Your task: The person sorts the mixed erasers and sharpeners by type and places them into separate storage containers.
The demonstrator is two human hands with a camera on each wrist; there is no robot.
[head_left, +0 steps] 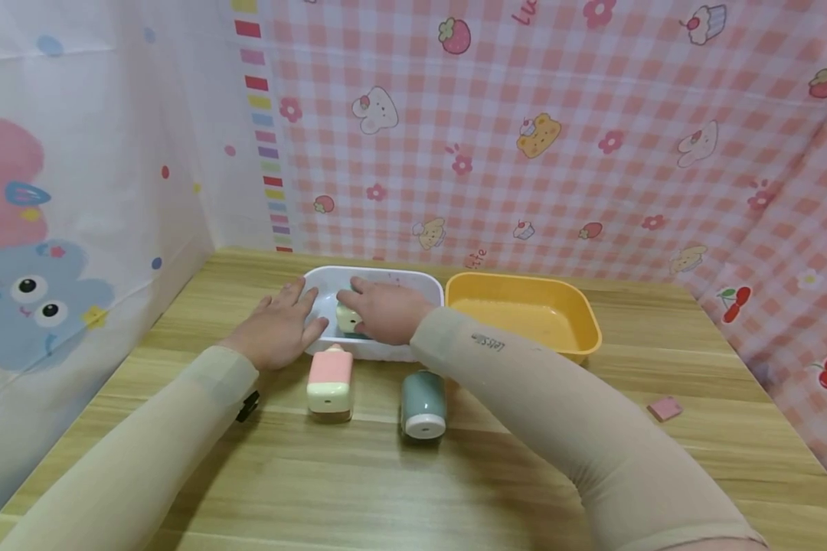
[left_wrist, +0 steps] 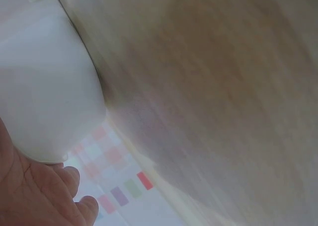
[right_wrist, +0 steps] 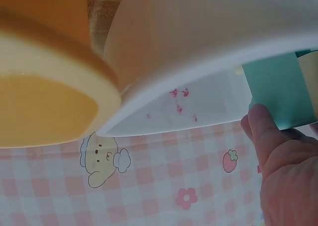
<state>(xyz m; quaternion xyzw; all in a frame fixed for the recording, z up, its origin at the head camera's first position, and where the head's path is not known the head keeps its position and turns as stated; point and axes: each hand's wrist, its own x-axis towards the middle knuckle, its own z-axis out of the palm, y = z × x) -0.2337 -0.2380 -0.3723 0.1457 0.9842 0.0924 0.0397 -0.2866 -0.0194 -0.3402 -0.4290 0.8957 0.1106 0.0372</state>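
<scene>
A white tub point(head_left: 372, 348) stands toward the back of the wooden table. Inside it is a green-and-cream boxy thing point(right_wrist: 278, 89), its kind unclear; my right hand point(head_left: 389, 312) grips it, fingers along its side. My left hand point(head_left: 279, 329) has its fingers spread at the tub's left end and touches the rim; in the left wrist view, only part of that hand point(left_wrist: 37, 191) shows beside the white wall. In front of the tub lie a pink-and-cream boxy thing point(head_left: 331, 381) with a small tip and a grey-green rounded one point(head_left: 423, 404) with a white end.
A yellow tub point(head_left: 524, 287) stands right beside the white one. Farther right on the table point(head_left: 358, 490) lies a small pink block point(head_left: 665, 409). Patterned cloth point(head_left: 496, 184) hangs behind the table and at both sides.
</scene>
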